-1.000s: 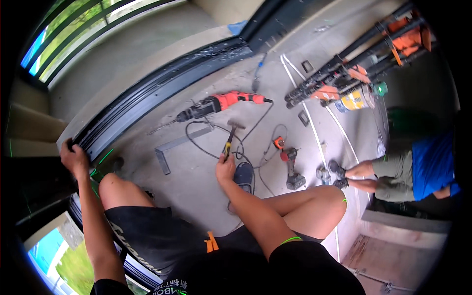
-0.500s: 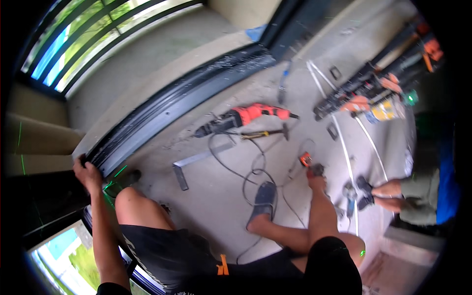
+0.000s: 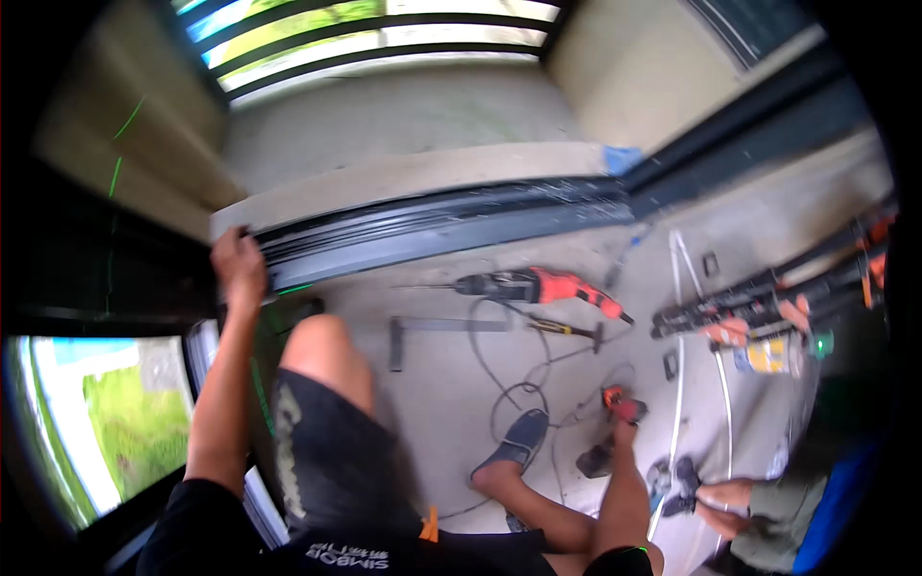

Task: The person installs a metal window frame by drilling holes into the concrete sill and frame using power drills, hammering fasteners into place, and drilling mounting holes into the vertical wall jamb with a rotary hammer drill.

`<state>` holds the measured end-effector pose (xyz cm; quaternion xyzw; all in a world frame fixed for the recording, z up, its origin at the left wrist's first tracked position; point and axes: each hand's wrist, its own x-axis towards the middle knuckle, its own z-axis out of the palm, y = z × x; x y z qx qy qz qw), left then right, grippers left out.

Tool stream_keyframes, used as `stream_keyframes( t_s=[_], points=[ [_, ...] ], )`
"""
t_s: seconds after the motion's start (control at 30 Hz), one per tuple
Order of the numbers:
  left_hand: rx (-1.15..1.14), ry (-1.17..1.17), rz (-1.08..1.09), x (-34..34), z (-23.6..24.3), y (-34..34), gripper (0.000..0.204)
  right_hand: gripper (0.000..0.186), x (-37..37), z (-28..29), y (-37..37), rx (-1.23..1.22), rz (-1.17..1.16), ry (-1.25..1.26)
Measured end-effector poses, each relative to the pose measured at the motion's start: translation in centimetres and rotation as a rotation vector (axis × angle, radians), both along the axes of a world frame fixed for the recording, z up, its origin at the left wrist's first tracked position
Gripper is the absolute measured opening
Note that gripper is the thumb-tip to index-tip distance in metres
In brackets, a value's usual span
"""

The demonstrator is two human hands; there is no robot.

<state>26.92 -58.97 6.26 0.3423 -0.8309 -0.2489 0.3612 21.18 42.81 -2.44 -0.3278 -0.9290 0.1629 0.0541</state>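
My left hand (image 3: 239, 267) is closed over the near left end of a dark metal door frame (image 3: 423, 252), whose grooved track lies along a concrete sill. My right hand (image 3: 627, 415) is low over the floor at the right, beside a small orange-and-black tool (image 3: 612, 395). It is too blurred to see whether its fingers grip that tool. Between my hands, a red-and-black rotary hammer drill (image 3: 547, 288) with a long bit lies on the floor. Below it are a try square (image 3: 397, 344) and a hammer (image 3: 567, 329) with a yellow-and-black handle.
A dark cable (image 3: 519, 389) loops by my slippered foot (image 3: 519, 442). White strips (image 3: 681, 403) cross the floor at the right, near long black-and-orange tools (image 3: 768, 298). Another person's feet (image 3: 684, 485) stand at the lower right. Green laser lines (image 3: 114, 178) mark the left wall.
The view has swung, so the frame lies more level and the tools appear lower. My left hand stays on the frame's end; my right hand stays beside the orange tool.
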Motion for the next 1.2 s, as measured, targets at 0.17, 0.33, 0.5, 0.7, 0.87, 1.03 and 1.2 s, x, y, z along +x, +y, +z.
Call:
stream_keyframes(
  t_s=[0.17,0.33,0.5,0.7,0.87,1.03,1.2],
  points=[
    [-0.107,-0.044,0.037,2.9,3.8,-1.2,0.022,0.016,-6.8,5.6,-16.1,-0.74,-0.143,0.347],
    [0.081,0.155,0.111,3.7,3.6,-1.4,0.025,0.012,-10.8,22.4,-36.4,-1.032,0.214,0.38],
    [-0.029,0.045,0.07,3.0,3.7,-0.9,0.028,0.015,-9.9,30.6,-57.6,-0.809,0.792,-0.151],
    [-0.075,0.033,0.084,2.9,3.6,-0.9,0.026,0.026,-7.9,28.6,-79.9,-0.464,1.606,-0.306],
    [-0.099,-0.005,0.103,3.0,3.5,-1.0,0.025,0.026,-7.1,26.4,-86.2,-0.236,1.694,-0.354],
    [-0.101,-0.022,0.105,2.9,2.7,-1.3,0.028,0.025,-7.3,24.6,-86.4,-0.29,1.66,-0.389],
    [-0.105,-0.003,0.096,2.8,2.9,-1.2,0.027,0.024,-7.3,25.2,-86.4,-0.305,1.617,-0.459]
  ],
)
